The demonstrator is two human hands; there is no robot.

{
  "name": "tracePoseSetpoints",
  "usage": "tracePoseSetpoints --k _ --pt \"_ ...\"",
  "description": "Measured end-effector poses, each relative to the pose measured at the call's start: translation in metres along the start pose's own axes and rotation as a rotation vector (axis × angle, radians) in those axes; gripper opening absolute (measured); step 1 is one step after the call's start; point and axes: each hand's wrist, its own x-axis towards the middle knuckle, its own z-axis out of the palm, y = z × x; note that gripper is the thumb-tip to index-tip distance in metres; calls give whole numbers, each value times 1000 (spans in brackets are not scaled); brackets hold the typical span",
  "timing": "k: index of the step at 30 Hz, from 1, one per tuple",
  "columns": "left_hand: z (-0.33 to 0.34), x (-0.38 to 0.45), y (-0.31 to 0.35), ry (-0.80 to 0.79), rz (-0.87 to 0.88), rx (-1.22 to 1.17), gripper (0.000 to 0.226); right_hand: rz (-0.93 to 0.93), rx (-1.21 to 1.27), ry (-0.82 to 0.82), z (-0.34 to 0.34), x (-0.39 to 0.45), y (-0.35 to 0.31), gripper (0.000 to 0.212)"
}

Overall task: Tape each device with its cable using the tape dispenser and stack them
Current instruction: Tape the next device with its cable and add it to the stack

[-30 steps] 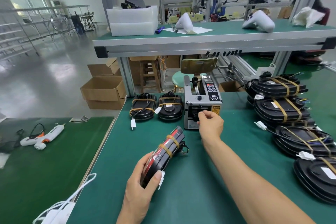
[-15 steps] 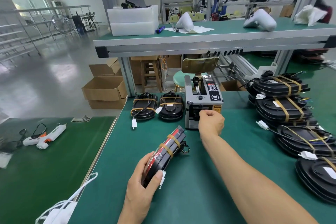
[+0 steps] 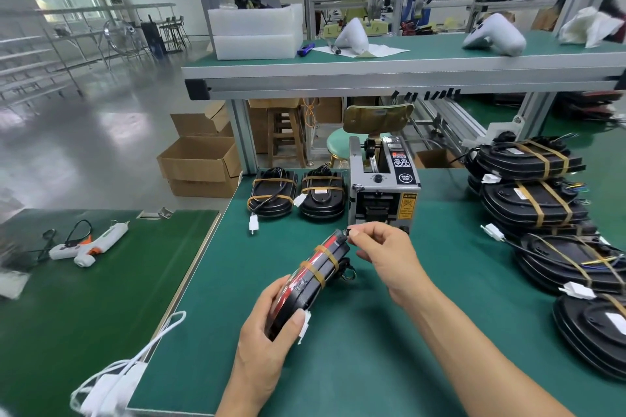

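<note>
Head view: the left hand (image 3: 267, 325) grips the near end of a black device (image 3: 313, 276) with a red edge, its fingers (image 3: 294, 321) and thumb curled round the casing, which is tilted on edge above the green counter (image 3: 372, 332). Two bands of tan tape (image 3: 321, 261) cross the device, and its cable (image 3: 343, 269) bunches against the far side. The right hand (image 3: 386, 256) sits at the device's far tip, thumb and forefinger pinched together at that tip; what lies between them is too small to tell. Just behind the right hand stands the grey tape dispenser (image 3: 384, 188). To its left, two taped devices (image 3: 296, 193) lie side by side, a white plug (image 3: 252, 223) trailing from the left one. Along the right side of the counter, taped devices form overlapping stacks (image 3: 538, 193). On the adjoining counter at left lies a white glue gun (image 3: 96, 242); cardboard boxes (image 3: 200, 162) stand on the floor beyond.
</note>
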Motion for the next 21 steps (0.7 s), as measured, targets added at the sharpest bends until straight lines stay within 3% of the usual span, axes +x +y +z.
tracePoseSetpoints --k 12,21 --pt "0 1 -1 4 -13 -12 70 -100 -257 -134 -9 11 -10 10" --pt "-1 2 -3 -14 -13 6 71 -108 -288 -173 -12 14 -10 11"
